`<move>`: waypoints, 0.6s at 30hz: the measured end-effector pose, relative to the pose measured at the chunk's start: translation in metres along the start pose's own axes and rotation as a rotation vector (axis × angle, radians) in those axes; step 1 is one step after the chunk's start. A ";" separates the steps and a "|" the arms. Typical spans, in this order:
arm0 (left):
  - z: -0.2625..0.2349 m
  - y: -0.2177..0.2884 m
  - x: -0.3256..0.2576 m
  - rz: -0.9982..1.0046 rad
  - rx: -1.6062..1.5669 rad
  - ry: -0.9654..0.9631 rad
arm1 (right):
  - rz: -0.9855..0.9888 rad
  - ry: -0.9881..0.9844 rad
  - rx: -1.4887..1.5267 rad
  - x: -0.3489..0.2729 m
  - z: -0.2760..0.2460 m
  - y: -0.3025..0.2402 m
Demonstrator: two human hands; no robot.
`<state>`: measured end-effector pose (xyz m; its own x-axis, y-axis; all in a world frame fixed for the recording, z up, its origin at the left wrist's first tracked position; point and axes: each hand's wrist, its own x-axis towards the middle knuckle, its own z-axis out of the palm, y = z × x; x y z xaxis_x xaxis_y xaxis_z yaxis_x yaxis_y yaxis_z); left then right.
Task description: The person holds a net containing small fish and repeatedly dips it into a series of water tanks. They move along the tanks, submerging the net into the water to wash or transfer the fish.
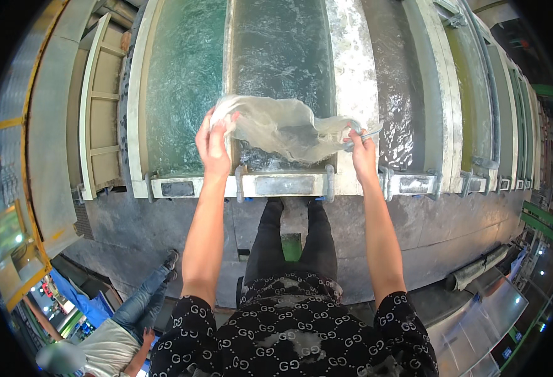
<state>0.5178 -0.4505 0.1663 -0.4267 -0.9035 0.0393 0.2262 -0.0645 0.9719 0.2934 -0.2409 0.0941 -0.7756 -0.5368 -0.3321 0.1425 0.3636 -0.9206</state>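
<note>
Stretched between my hands is a limp, pale see-through mesh bag (282, 129), held above a tank of dark, rippling water (279, 56). My left hand (213, 144) grips its left end, the fingers curled into the bunched material over the wall between two tanks. At the other end my right hand (361, 151) is closed on the gathered edge, where a grey-blue cord-like strip (370, 134) sticks out. The middle of the bag sags and is crumpled; darker water shows through it.
Green-tinted water (182, 75) fills the tank at left; a foamy white strip (355, 63) and more tanks lie right. Pipe hooks (240, 182) line the front rim (220, 186). Behind me on the left is another person (119, 333); a clear panel (490, 314) stands lower right.
</note>
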 end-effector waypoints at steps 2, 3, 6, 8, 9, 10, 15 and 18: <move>-0.011 0.002 -0.010 0.002 0.004 0.021 | -0.005 0.017 0.001 0.011 -0.002 0.003; -0.025 -0.005 -0.016 -0.013 0.051 0.027 | -0.021 -0.001 0.013 0.013 0.001 -0.019; -0.064 -0.044 -0.034 -0.179 0.174 0.043 | -0.141 -0.095 0.081 -0.010 0.016 -0.097; -0.065 -0.063 -0.039 -0.279 0.259 0.072 | -0.187 -0.161 0.109 -0.028 0.018 -0.122; -0.066 -0.073 -0.042 -0.316 0.332 0.066 | -0.214 -0.178 0.136 -0.036 0.019 -0.132; -0.065 -0.082 -0.042 -0.351 0.403 0.060 | -0.206 -0.168 0.127 -0.041 0.015 -0.130; -0.043 -0.087 -0.008 -0.378 0.414 0.074 | -0.089 -0.079 0.066 -0.037 0.007 -0.061; -0.011 -0.047 0.003 -0.088 0.177 0.008 | 0.007 -0.049 -0.090 -0.018 -0.005 -0.002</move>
<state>0.5157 -0.4549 0.1182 -0.4311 -0.9010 -0.0490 0.0302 -0.0687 0.9972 0.3037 -0.2278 0.1025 -0.7433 -0.5702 -0.3499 0.0903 0.4327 -0.8970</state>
